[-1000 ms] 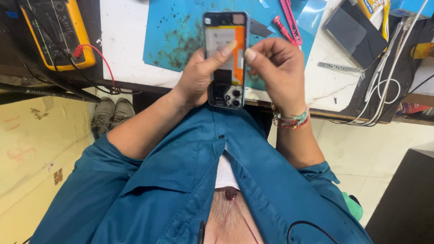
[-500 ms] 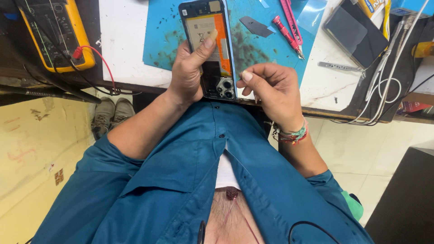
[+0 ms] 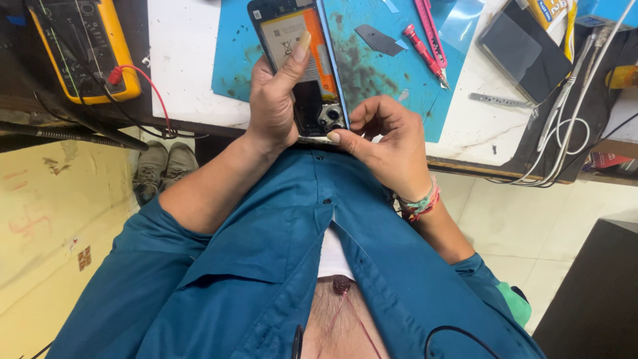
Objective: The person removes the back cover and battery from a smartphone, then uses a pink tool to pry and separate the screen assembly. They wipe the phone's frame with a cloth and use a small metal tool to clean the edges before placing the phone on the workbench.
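My left hand (image 3: 276, 100) grips an opened smartphone (image 3: 302, 63) with its back cover off, the thumb pressing on the battery. Its orange-edged battery and black camera module show. My right hand (image 3: 385, 143) has its fingers curled at the phone's lower right corner, next to the camera module, with the fingertips pinched together at the phone's edge. The phone hangs over the near edge of a blue work mat (image 3: 372, 66).
A yellow multimeter (image 3: 86, 46) with a red lead lies at the left. On the mat are a red screwdriver (image 3: 425, 53) and a dark flat part (image 3: 379, 40). A dark phone or screen (image 3: 525, 50), metal tweezers (image 3: 502, 101) and white cables (image 3: 565, 126) sit at the right.
The phone has moved up and left over the mat, held by my left hand. My right hand dropped from the phone's upper side to its lower corner near the camera.
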